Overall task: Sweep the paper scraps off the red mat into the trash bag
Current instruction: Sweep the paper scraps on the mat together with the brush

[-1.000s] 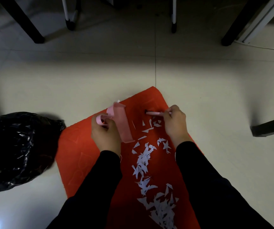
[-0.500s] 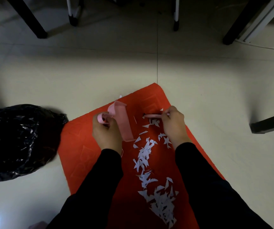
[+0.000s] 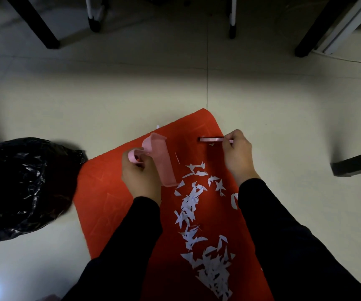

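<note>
Pink dustpan [image 3: 164,164] gripped by L hand [image 3: 140,177] fingers; R hand [image 3: 238,155] fingers pinch pink brush [image 3: 211,139].

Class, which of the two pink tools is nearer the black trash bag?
The wide pink dustpan in the left hand; the slim brush in the right hand is farther away.

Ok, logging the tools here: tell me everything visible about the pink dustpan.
The pink dustpan looks like thin plastic: a long shallow tray with a raised rim and a looped handle. The left hand grips the loop, tilting it on edge over the red mat, open side toward the paper scraps.
</note>
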{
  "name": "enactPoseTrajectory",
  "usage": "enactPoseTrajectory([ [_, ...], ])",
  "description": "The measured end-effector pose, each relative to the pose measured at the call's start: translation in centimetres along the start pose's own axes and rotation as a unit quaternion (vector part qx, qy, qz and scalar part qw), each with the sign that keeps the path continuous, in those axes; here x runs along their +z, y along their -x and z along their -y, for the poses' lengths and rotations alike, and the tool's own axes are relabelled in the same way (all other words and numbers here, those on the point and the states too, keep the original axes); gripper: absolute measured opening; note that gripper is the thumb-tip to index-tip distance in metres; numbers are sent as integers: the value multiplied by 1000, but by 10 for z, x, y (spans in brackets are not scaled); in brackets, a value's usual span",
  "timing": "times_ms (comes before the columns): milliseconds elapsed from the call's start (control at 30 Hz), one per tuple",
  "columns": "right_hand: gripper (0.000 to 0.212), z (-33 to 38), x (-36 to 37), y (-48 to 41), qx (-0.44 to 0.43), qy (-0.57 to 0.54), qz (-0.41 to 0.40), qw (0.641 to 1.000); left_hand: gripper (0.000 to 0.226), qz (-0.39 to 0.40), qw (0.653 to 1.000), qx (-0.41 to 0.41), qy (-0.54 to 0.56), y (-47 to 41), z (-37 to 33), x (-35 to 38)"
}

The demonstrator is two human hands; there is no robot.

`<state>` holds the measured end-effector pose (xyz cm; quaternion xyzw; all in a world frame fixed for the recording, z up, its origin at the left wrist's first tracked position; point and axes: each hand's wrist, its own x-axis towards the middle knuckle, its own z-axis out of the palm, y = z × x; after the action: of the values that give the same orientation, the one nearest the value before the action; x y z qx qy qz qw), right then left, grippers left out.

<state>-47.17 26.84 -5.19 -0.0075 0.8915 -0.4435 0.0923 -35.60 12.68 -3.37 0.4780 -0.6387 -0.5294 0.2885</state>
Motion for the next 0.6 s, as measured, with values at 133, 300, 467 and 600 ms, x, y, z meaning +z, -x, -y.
enactPoseTrajectory([
  [133, 9, -4, 4, 9, 22, 16, 44, 999, 9, 3, 1000, -3, -3, 1, 2, 4],
  [300, 13, 10, -3, 18, 19, -20, 42, 999, 10, 6, 1000, -1, -6, 4, -3, 5],
  [467, 11, 15, -8, 7, -5, -39, -23, 999, 11, 5, 1000, 5, -4, 1, -4, 2],
  [600, 12, 17, -1, -5, -12, -54, -34, 998, 11, 0, 1000, 19, -2, -3, -3, 0],
])
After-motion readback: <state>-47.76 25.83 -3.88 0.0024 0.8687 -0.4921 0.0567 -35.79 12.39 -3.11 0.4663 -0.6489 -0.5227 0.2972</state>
